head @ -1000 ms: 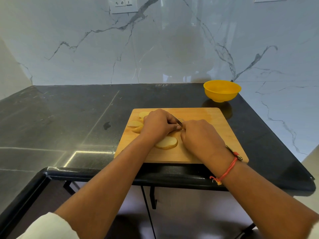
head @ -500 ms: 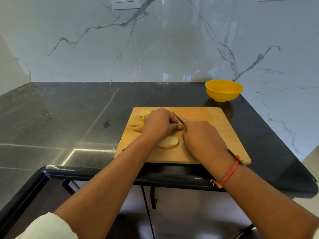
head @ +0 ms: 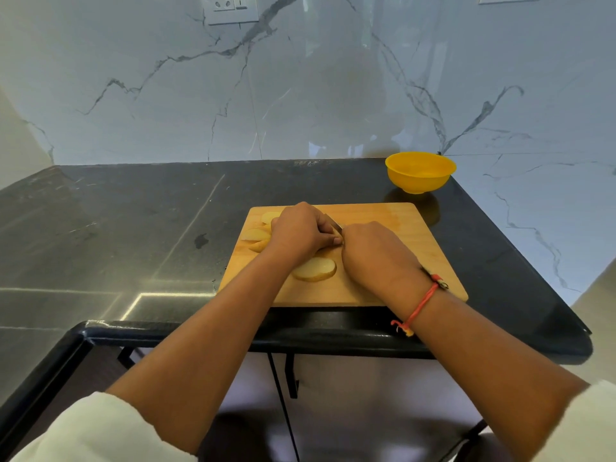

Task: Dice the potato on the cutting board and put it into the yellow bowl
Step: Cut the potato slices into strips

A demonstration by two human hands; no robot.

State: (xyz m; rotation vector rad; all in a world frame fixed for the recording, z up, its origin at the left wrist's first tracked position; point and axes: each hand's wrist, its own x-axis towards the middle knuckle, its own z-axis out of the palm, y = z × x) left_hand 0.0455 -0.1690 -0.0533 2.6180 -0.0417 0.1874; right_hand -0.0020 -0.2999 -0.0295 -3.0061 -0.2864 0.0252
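Note:
A wooden cutting board [head: 393, 261] lies on the black counter near its front edge. On it, my left hand [head: 300, 230] curls over a piece of potato that is mostly hidden beneath it. My right hand [head: 373, 255] grips a knife; only a short bit of blade [head: 335, 225] shows between the two hands. A flat potato slice [head: 315, 269] lies just in front of my left wrist. More potato slices [head: 256, 235] sit at the board's far left. The yellow bowl [head: 420, 171] stands behind the board to the right, and looks empty.
The black counter [head: 133, 228] stretches left of the board, with a small dark mark [head: 201, 241] on it. A marble wall rises behind, with a socket plate [head: 231, 8] at the top. The counter's right edge [head: 533, 261] runs close to the board and bowl.
Both hands stay together over the potato on the board; the visible bit of blade shifted slightly. The slices and the bowl have not moved.

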